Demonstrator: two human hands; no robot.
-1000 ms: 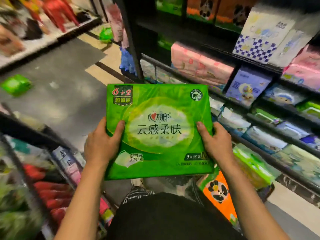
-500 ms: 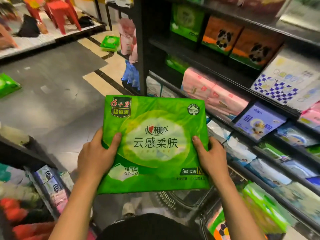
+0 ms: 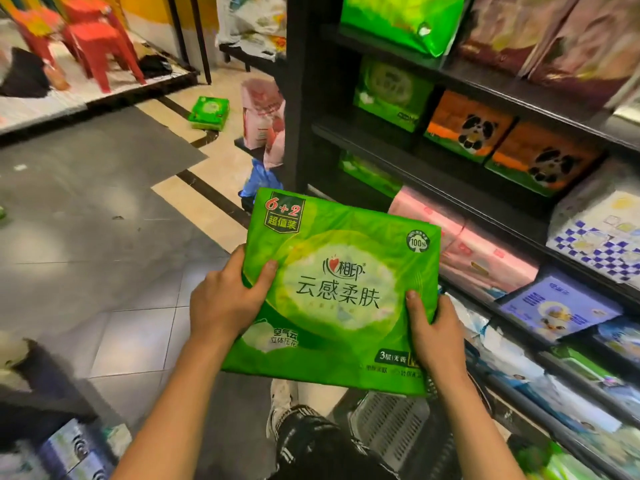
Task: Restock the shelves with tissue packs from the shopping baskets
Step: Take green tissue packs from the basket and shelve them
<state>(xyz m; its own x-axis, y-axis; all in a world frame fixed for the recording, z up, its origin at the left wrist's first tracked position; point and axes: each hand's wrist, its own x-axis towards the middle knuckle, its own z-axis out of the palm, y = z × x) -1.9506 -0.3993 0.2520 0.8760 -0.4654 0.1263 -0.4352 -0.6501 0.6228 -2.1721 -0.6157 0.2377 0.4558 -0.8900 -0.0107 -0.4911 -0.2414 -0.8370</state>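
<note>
A green tissue pack (image 3: 341, 292) is gripped at its sides by the left hand (image 3: 225, 301) and right hand (image 3: 434, 336), thumbs on top, ready to be slotted beside matching green packs (image 3: 393, 93) at the frame's upper right.

2 red plastic stools (image 3: 93, 39) at 10 o'clock, on white raised platform (image 3: 41, 105). Dark bundle (image 3: 24, 72) just left of stools. Grey floor mat (image 3: 90, 168) at 9 o'clock, over tiled floor (image 3: 138, 341). Striped dark trouser leg (image 3: 304, 438) and light shoe (image 3: 282, 398) at 6 o'clock.
</note>
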